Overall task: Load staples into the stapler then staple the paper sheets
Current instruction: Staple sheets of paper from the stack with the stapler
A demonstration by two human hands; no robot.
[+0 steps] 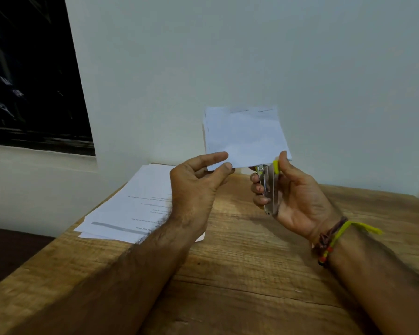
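My left hand [198, 180] pinches the lower left corner of a small folded bundle of white paper sheets [244, 136], held up in the air above the table. Rows of staples show along the bundle's left and top edges. My right hand [290, 197] grips a metal stapler with yellow trim [269, 187], held upright. The stapler's jaws sit at the bundle's bottom edge, near its lower right corner. My thumb lies on the yellow top of the stapler.
A stack of printed white sheets [131, 209] lies on the wooden table [252, 274] at the left, partly behind my left forearm. A white wall stands close behind the table. A dark window [29, 76] is at the upper left.
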